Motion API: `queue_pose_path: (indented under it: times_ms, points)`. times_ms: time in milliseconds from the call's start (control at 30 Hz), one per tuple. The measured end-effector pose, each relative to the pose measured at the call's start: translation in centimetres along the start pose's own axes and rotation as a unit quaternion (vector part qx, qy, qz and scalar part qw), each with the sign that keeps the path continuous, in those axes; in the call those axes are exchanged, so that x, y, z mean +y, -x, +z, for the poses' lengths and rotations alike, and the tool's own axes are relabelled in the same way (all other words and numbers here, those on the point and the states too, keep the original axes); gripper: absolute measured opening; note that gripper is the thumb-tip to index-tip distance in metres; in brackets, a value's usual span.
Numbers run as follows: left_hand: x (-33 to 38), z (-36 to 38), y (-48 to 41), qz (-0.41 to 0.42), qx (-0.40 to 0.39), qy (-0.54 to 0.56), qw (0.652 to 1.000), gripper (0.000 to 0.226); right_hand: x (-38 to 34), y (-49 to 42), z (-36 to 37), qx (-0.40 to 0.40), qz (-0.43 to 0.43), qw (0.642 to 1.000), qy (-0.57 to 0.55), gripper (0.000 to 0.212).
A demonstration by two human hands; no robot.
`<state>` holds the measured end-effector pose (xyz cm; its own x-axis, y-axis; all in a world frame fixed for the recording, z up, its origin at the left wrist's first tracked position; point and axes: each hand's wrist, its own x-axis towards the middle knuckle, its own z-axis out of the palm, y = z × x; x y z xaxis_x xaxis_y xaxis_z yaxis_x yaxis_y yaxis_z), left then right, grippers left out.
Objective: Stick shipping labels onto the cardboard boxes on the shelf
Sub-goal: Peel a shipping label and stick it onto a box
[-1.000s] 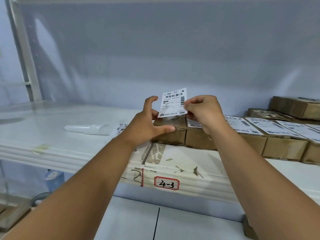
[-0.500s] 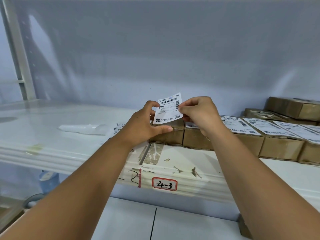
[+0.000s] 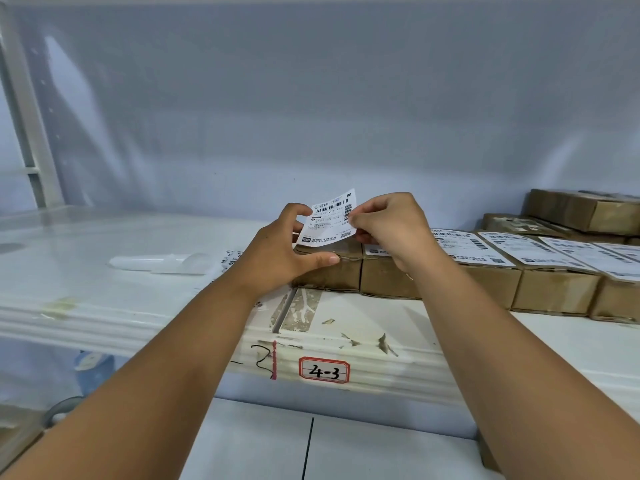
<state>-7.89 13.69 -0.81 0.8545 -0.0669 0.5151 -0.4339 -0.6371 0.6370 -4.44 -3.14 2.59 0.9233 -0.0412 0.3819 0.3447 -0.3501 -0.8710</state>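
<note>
A red-bordered sticker (image 3: 324,371) on the front edge of the shelf (image 3: 408,374) reads "4-3" in black handwriting. Just left of it a black scrawl (image 3: 260,357) (perhaps a 2 or a 3) sits against a red vertical stroke. The raised shipping label (image 3: 329,221) carries barcodes and a QR code, and the stuck labels (image 3: 502,247) on the cardboard boxes (image 3: 554,289) show the same, all print too small to read.

This is a stockroom or shipping warehouse. Right of the fingers (image 3: 365,221), a row of small cardboard boxes (image 3: 554,292) bearing barcode labels (image 3: 505,245) lines a white shelf (image 3: 104,299). Below the fingers, the shelf's front edge carries a handwritten location tag (image 3: 324,370) reading "4-3".
</note>
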Motion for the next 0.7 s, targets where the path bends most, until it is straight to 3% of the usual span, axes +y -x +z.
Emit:
queue_pose_path:
  times_ms: [233, 467, 700]
  points:
    - [0.00, -0.03, 0.09, -0.005, 0.000, -0.012, 1.000, 0.069, -0.17, 0.20, 0.00, -0.007, -0.006, 0.999, 0.032, 0.007]
    - [-0.48, 0.16, -0.19, 0.004, 0.007, -0.035, 0.999, 0.045, -0.15, 0.13, 0.07, -0.002, -0.004, 1.000, 0.030, 0.008]
    - [-0.54, 0.18, -0.25, 0.006, 0.009, -0.045, 0.999, 0.045, -0.12, 0.15, 0.15, 0.003, -0.005, 0.999, 0.041, 0.009]
